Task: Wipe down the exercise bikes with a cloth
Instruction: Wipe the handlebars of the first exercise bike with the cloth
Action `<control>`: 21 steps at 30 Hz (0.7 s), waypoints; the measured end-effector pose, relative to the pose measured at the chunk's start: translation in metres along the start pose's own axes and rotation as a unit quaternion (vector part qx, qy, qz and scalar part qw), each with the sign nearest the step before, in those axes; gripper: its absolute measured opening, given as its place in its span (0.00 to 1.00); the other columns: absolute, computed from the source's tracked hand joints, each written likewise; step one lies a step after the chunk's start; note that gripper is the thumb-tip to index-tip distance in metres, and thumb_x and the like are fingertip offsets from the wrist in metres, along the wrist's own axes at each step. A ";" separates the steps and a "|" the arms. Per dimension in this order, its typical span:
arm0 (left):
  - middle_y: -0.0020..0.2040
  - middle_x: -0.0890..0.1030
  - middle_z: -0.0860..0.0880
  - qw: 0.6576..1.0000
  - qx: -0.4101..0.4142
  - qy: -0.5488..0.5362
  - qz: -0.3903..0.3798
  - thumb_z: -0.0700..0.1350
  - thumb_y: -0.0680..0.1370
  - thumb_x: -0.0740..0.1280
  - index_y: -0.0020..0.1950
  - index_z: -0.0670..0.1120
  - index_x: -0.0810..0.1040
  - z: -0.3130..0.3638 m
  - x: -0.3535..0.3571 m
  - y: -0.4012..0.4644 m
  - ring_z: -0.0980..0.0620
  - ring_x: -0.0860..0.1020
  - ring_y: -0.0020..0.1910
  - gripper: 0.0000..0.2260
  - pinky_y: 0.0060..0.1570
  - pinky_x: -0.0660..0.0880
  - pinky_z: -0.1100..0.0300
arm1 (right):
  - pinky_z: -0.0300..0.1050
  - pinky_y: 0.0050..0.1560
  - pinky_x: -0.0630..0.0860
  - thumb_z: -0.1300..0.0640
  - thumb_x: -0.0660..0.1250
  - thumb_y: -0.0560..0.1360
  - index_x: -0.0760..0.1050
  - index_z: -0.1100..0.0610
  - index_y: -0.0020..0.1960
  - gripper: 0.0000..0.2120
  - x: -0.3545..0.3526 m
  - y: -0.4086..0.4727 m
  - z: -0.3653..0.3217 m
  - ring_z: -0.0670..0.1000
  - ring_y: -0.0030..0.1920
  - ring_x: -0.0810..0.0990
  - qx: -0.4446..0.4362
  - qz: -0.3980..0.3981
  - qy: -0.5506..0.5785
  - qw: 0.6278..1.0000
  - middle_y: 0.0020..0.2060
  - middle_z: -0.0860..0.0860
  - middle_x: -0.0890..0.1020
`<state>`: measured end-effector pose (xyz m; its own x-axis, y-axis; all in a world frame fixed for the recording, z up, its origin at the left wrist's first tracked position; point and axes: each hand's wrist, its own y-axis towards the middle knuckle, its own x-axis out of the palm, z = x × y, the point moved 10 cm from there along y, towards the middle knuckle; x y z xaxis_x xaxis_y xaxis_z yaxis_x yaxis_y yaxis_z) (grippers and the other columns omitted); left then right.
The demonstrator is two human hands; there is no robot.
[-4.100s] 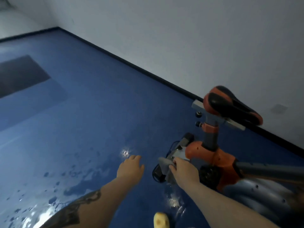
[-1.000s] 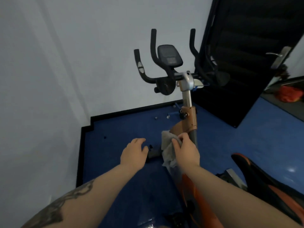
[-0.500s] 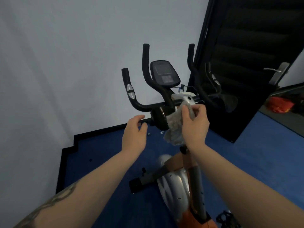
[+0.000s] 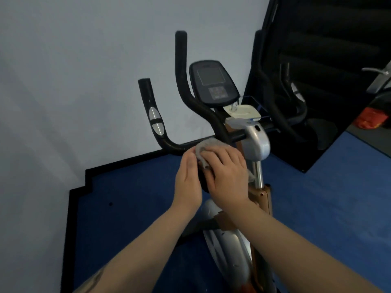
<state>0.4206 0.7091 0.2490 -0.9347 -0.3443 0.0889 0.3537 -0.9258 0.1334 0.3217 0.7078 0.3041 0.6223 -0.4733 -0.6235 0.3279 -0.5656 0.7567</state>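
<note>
The cloth [image 4: 206, 148] is a small grey rag. It lies bunched over the black knob just below the handlebar [image 4: 169, 142] of the exercise bike [image 4: 255, 142], where the left bar bends toward the centre post.

Hand state:
- The right hand [image 4: 227, 172] lies flat over the cloth, fingers spread and slightly bent, pressing it against the knob. Part of the cloth shows above the fingers and a corner hangs out beside the silver post [image 4: 257, 174].
- The left hand [image 4: 188, 180] stands edge-on against the left side of the knob, fingers together and nearly straight. Its fingertips touch the cloth edge. It does not appear to grip anything.

Handling judgement:
- The cloth is soft, light and limp. It folds around tubes and will likely slip off if pressed at one point only. Keep the palm and all fingers over it.
- The bike is heavy and rigid and should stay put under wiping pressure. The handlebar tubes are round and smooth, so wrap the cloth around each tube rather than rub one face.
- The console [image 4: 213, 81] carries a screen and buttons. Treat it as the delicate part and wipe it with light pressure.
- A small white object [image 4: 243, 112] rests on the tray below the console. It looks loose and could be knocked off.
</note>
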 end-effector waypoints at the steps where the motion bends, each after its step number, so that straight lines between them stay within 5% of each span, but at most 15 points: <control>1: 0.56 0.79 0.54 1.000 0.002 0.003 -0.016 0.49 0.83 0.49 0.63 0.48 0.74 -0.001 0.002 -0.001 0.63 0.77 0.55 0.17 0.54 0.71 0.72 | 0.46 0.57 0.68 0.58 0.63 0.73 0.77 0.56 0.51 0.09 -0.001 -0.009 -0.001 0.50 0.52 0.73 0.003 -0.003 0.015 1.000 0.49 0.52 0.82; 7: 0.62 0.77 0.53 0.996 -0.012 -0.028 -0.086 0.53 0.80 0.51 0.69 0.48 0.70 -0.009 0.002 0.000 0.62 0.75 0.61 0.21 0.58 0.71 0.71 | 0.46 0.43 0.71 0.60 0.62 0.69 0.70 0.53 0.50 0.10 -0.009 -0.019 -0.003 0.50 0.44 0.74 -0.034 -0.113 0.088 0.989 0.42 0.51 0.79; 11: 0.61 0.80 0.50 0.993 -0.039 -0.081 -0.079 0.52 0.80 0.51 0.66 0.46 0.74 -0.014 -0.004 0.000 0.56 0.77 0.62 0.20 0.63 0.73 0.62 | 0.44 0.42 0.76 0.57 0.65 0.73 0.76 0.56 0.51 0.08 -0.001 0.020 -0.003 0.49 0.44 0.78 0.053 -0.062 0.082 0.993 0.46 0.51 0.80; 15: 0.60 0.81 0.49 0.989 -0.061 -0.108 -0.077 0.53 0.80 0.49 0.66 0.45 0.74 -0.021 -0.007 -0.003 0.55 0.78 0.60 0.23 0.60 0.75 0.62 | 0.44 0.32 0.76 0.47 0.58 0.79 0.75 0.54 0.52 0.12 0.006 -0.014 -0.005 0.45 0.40 0.77 0.113 -0.057 0.103 0.987 0.46 0.48 0.79; 21: 0.55 0.83 0.51 0.991 -0.055 -0.108 -0.046 0.52 0.81 0.49 0.59 0.49 0.78 -0.022 -0.009 -0.006 0.55 0.80 0.58 0.19 0.55 0.76 0.63 | 0.47 0.43 0.74 0.43 0.50 0.81 0.75 0.52 0.52 0.19 -0.004 -0.012 -0.001 0.45 0.48 0.74 0.052 -0.109 0.133 0.984 0.49 0.46 0.77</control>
<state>0.4257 0.7141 0.2257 -0.9286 -0.2273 0.2933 0.2503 -0.9672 0.0427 0.3162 0.7170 0.2978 0.7137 -0.1485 -0.6845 0.4075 -0.7069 0.5782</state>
